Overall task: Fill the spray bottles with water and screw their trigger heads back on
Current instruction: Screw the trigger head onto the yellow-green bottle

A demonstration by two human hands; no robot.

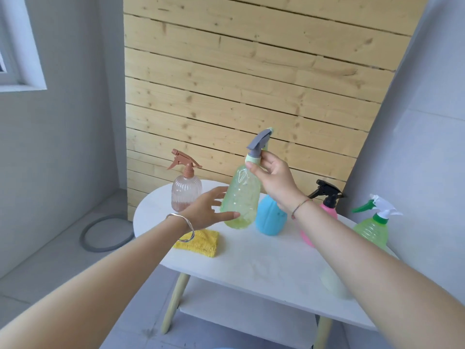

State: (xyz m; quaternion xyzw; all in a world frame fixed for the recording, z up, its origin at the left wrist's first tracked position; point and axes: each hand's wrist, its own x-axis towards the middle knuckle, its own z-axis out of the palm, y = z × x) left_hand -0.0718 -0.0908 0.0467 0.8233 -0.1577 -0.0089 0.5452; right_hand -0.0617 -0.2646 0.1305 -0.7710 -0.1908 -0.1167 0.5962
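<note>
right hand [273, 176] pinches the tilted light green bottle [240, 197] by its collar. left hand [208, 210] lies spread beside its base, near the left edge of the table [251, 248].

right hand [274, 178]: pinches trigger head [259, 144] of tilted green bottle [241, 195] | left hand [206, 210]: fingers spread at its side

Splayed left hand [208, 210], pinch-grip right hand [274, 178]

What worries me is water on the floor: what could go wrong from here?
The right hand pinches the pale green bottle only at its collar, tilted over the table; it might slip before the open left hand steadies it. Swinging it could also knock the blue bottle close beside it.
</note>
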